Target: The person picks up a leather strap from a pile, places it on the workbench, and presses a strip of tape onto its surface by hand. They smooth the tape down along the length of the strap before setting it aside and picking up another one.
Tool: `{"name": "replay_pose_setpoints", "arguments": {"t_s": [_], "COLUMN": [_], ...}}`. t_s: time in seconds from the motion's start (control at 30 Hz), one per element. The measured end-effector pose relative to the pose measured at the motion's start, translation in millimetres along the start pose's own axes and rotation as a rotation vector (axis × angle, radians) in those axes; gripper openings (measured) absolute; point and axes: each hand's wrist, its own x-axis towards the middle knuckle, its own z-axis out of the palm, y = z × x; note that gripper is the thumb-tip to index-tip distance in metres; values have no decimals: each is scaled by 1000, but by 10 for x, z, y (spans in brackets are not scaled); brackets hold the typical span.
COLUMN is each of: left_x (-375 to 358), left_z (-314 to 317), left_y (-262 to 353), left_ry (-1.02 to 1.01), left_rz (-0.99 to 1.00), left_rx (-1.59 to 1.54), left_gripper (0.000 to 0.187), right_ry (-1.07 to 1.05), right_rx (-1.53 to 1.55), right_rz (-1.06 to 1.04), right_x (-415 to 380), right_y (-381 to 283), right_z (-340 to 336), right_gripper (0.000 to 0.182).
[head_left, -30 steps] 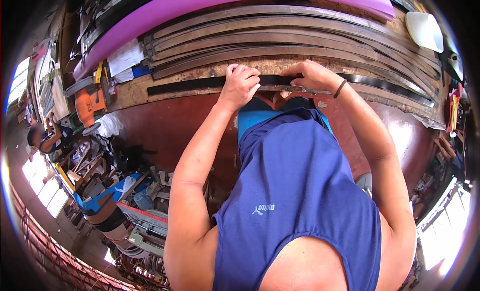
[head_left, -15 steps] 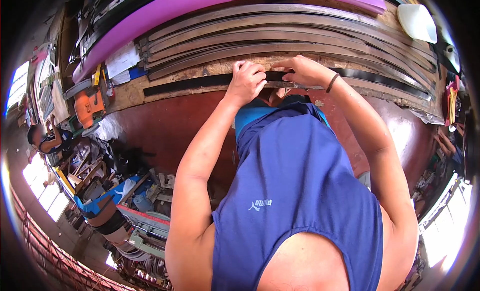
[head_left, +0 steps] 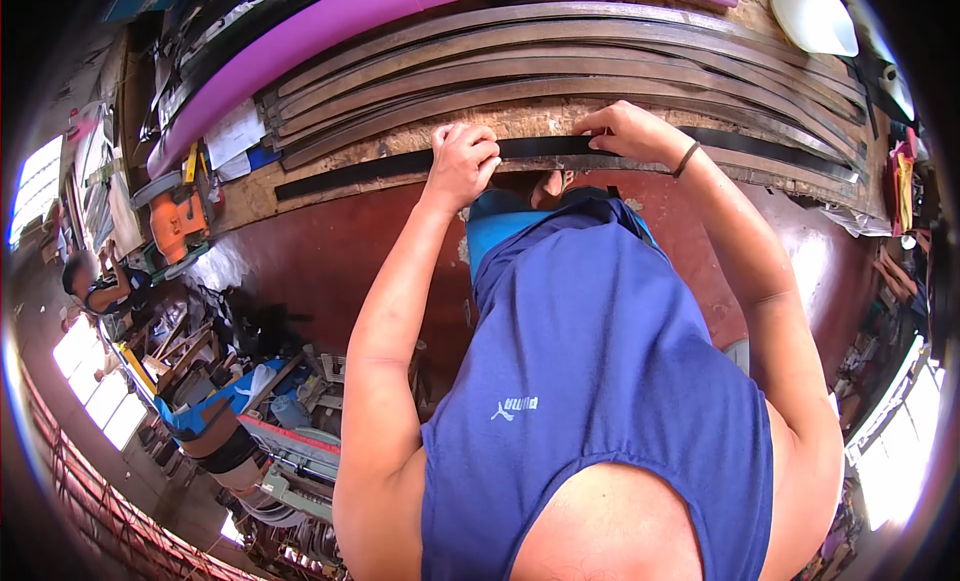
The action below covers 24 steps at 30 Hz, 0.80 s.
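A long black strip (head_left: 540, 147) lies along the front edge of the wooden workbench (head_left: 245, 203). My left hand (head_left: 464, 163) is on the strip left of centre, its fingers curled and pressed together around the strip's edge. Farther right, my right hand (head_left: 630, 133) rests at the strip with thumb and fingers bent toward each other at its upper edge; whether they pinch it is hard to tell. Several long brown strips (head_left: 480, 59) lie side by side behind the black one.
A purple roll (head_left: 290, 41) runs along the back of the bench. An orange tool (head_left: 175, 221) stands at the left, a white container (head_left: 815, 19) at the back right. Papers (head_left: 235, 136) lie left of the strips. Another person (head_left: 105, 286) is at the far left.
My hands have moved apart along the black strip, the left one leftward and the right one rightward, showing more of the strip between them. The view has shifted slightly.
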Motion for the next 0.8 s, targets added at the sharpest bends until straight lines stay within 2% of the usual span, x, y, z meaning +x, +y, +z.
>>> {"name": "replay_pose_setpoints", "arguments": {"t_s": [0.2, 0.3, 0.4, 0.47, 0.6, 0.8], "left_x": [7, 41, 43, 34, 38, -18], "left_z": [36, 96, 120, 128, 121, 68], "left_y": [57, 131, 133, 124, 123, 41], "left_ry": [12, 28, 32, 32, 34, 53], "left_rz": [-1, -2, -14, -20, -24, -39], "left_rx": [19, 18, 5, 2, -1, -9], "left_gripper": [10, 11, 12, 13, 14, 15], "right_ry": [36, -34, 33, -6, -30, -101], "right_rx": [8, 6, -8, -16, -149, -60], "right_rz": [22, 89, 54, 87, 93, 68], "right_x": [-42, -46, -57, -46, 163, 459], "right_y": [-46, -125, -116, -187, -285, -436], "right_z": [-11, -56, -19, -24, 105, 179], "right_gripper": [35, 31, 25, 24, 28, 30]}}
